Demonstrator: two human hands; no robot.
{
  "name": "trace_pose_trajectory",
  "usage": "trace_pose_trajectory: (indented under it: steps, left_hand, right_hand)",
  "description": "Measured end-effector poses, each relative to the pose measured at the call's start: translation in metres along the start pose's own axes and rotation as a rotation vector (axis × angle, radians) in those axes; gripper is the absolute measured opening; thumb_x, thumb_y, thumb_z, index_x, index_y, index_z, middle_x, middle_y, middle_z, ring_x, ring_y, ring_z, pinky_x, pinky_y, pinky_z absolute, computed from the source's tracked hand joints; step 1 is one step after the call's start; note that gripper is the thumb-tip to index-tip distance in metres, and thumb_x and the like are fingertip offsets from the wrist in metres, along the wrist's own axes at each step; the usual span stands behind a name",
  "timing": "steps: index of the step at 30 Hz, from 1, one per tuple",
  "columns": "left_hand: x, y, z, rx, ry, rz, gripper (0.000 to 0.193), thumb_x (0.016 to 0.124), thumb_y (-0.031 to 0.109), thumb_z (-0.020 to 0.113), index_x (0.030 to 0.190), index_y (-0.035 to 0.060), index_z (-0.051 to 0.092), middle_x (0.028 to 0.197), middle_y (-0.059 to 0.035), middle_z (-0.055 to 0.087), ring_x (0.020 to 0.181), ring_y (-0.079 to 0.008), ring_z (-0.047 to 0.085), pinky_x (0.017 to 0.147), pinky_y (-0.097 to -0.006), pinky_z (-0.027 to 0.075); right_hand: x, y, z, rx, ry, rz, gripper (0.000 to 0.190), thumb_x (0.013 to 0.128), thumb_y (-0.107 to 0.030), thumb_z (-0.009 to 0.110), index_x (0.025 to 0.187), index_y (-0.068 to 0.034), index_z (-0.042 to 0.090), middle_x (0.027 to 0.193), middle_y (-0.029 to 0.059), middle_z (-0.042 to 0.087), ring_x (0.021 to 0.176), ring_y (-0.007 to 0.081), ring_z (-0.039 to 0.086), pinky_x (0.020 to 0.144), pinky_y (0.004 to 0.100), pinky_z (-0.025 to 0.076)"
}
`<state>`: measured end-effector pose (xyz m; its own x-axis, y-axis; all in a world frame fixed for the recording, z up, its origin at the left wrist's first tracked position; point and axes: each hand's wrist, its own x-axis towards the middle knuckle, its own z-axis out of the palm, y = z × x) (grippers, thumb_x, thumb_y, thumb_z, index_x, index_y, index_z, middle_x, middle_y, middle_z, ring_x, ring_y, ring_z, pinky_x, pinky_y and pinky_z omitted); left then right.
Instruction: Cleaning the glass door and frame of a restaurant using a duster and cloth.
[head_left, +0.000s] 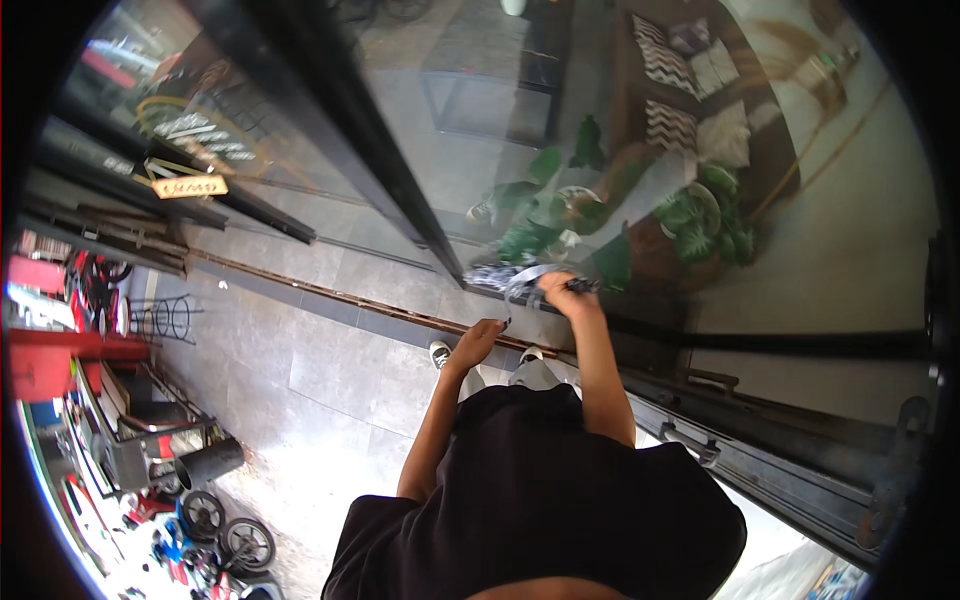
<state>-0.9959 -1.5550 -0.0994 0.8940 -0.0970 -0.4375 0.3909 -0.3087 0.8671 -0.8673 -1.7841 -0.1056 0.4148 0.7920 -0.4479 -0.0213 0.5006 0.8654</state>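
Observation:
My right hand (571, 294) grips a blurred grey-and-white cloth bundle (491, 276) low against the glass, beside the foot of a black metal frame post (420, 217). A dark end of the bundle pokes out on the hand's right side. From the bundle a pale strap (529, 276) curves down towards my left hand (478, 343), whose fingertips pinch its small dark end. Behind the large glass pane (480, 180), green-leaved potted plants (529, 240) show, partly mixed with reflections.
A rusty floor track (360, 301) runs just ahead of my shoes (441, 354). Through the glass is a brown sofa (660, 82) with patterned cushions. A small sign (189, 186) hangs at left. Stools (161, 319) and motorcycles (225, 532) stand outside. A metal rail (780, 472) lies at right.

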Motion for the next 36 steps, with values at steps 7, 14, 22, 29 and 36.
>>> trace_pose_trajectory:
  steps: [7, 14, 22, 29, 36]
  left_hand:
    - [-0.009, -0.036, -0.075, -0.002, 0.076, 0.060, 0.048, 0.093, 0.043, 0.050, 0.113, 0.0007, 0.060, 0.108, -0.0207, 0.064, 0.106, -0.0299, 0.060, 0.092, -0.0355, 0.044]
    - [-0.041, -0.062, -0.187, 0.003, 0.200, -0.035, 0.054, 0.091, 0.049, 0.050, 0.115, 0.0021, 0.060, 0.107, -0.0219, 0.064, 0.105, -0.0330, 0.060, 0.091, -0.0372, 0.045]
    - [-0.038, -0.079, -0.277, -0.132, 0.344, -0.023, 0.053, 0.091, 0.047, 0.051, 0.115, 0.0015, 0.060, 0.105, -0.0234, 0.065, 0.104, -0.0332, 0.061, 0.089, -0.0381, 0.046]
    - [-0.008, -0.071, -0.327, -0.196, 0.462, 0.074, 0.048, 0.092, 0.041, 0.052, 0.113, -0.0009, 0.061, 0.101, -0.0214, 0.066, 0.097, -0.0328, 0.064, 0.086, -0.0377, 0.048]
    - [0.027, -0.058, -0.418, -0.229, 0.581, 0.115, 0.040, 0.092, 0.036, 0.054, 0.113, 0.0024, 0.062, 0.103, -0.0185, 0.066, 0.100, -0.0319, 0.064, 0.087, -0.0379, 0.049]
  right_hand:
    - [-0.054, -0.021, 0.055, -0.605, -0.605, -1.183, 0.031, 0.093, -0.020, 0.038, 0.093, -0.001, 0.062, 0.087, 0.0095, 0.064, 0.079, 0.0246, 0.062, 0.063, 0.0315, 0.051]
    - [0.033, 0.224, -0.023, -0.977, -0.696, -2.078, 0.028, 0.100, -0.027, 0.040, 0.086, -0.004, 0.044, 0.072, 0.0013, 0.042, 0.063, 0.0130, 0.040, 0.055, 0.0258, 0.032]
    - [0.105, 0.291, -0.033, -1.944, -1.091, -1.620, 0.041, 0.101, -0.043, 0.035, 0.077, -0.010, 0.030, 0.061, -0.0032, 0.025, 0.048, 0.0061, 0.023, 0.043, 0.0228, 0.020]
    - [0.202, 0.318, -0.047, -1.890, -1.145, -1.686, 0.041, 0.102, -0.040, 0.031, 0.074, -0.011, 0.027, 0.059, -0.0026, 0.025, 0.049, 0.0071, 0.025, 0.043, 0.0242, 0.021]
    - [0.351, 0.279, -0.070, -2.029, -0.828, -1.701, 0.038, 0.100, -0.039, 0.040, 0.077, -0.009, 0.037, 0.061, -0.0033, 0.035, 0.051, 0.0052, 0.032, 0.045, 0.0221, 0.023]
